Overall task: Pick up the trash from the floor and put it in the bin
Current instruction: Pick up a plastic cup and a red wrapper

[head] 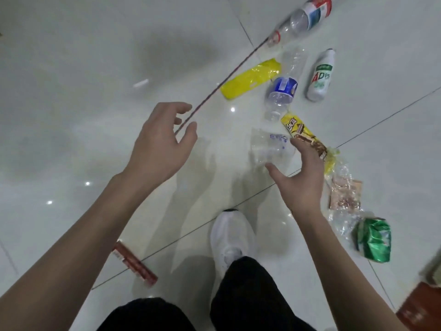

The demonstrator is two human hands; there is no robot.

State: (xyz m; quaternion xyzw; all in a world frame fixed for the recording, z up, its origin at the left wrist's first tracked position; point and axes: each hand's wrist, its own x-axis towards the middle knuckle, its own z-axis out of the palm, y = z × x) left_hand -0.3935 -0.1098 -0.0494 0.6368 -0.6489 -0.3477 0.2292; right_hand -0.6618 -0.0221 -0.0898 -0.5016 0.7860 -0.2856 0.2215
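2 hands open and empty: left hand (162, 144) hovers mid-floor; right hand (298, 177) reaches for the clear cup (269, 149) just beyond its fingers. Trash lies scattered on the floor (71, 91) to the right and far right; no bin in view. Risks: cup may crush or skid on glossy tile; shoe (232, 237) close to wrapper (133, 263).

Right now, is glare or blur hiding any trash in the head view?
Head view: small ceiling-light glints dot the glossy floor; the clear cup by the right hand nearly vanishes against it; the top bottle is motion-blurred; straight tile seams bow near the edges.
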